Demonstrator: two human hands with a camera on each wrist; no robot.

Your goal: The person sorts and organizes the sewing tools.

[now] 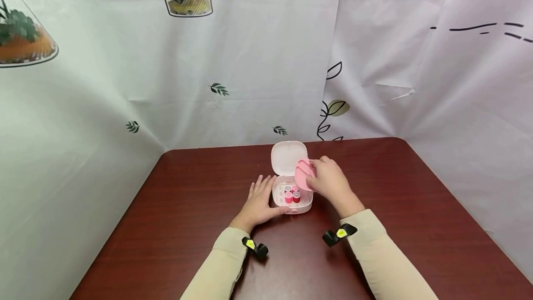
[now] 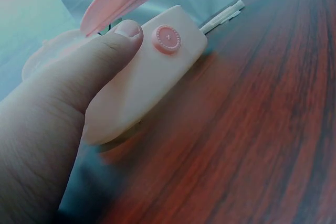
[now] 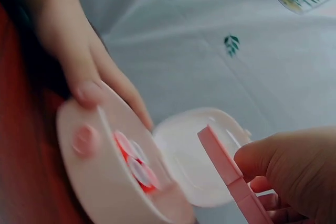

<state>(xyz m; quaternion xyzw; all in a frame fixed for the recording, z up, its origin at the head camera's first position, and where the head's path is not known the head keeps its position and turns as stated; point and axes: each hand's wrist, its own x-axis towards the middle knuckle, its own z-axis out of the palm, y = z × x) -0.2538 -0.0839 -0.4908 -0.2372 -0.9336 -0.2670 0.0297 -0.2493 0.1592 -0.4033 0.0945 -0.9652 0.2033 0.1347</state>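
Note:
A small pale plastic case [image 1: 306,208] stands on the table with its rounded hinged lid [image 1: 287,156] raised at the back. Several thread spools [image 1: 288,197] in pink, red and pale tones stand inside, and a round pink button [image 2: 169,39] is on its front. My left hand [image 1: 257,203] rests against the case, fingers stretched along the left side and thumb lying straight over the front corner. Over the right part of the case, my right hand [image 1: 331,179] pinches a pink divided tray [image 1: 303,174] by its edge, tilted up on its side.
The dark red-brown wooden table [image 1: 200,226] stretches around the case. A pale curtain [image 1: 258,59] with printed plants hangs behind the table's far edge. A narrow white piece [image 2: 223,17] juts out beside the case in the left wrist view.

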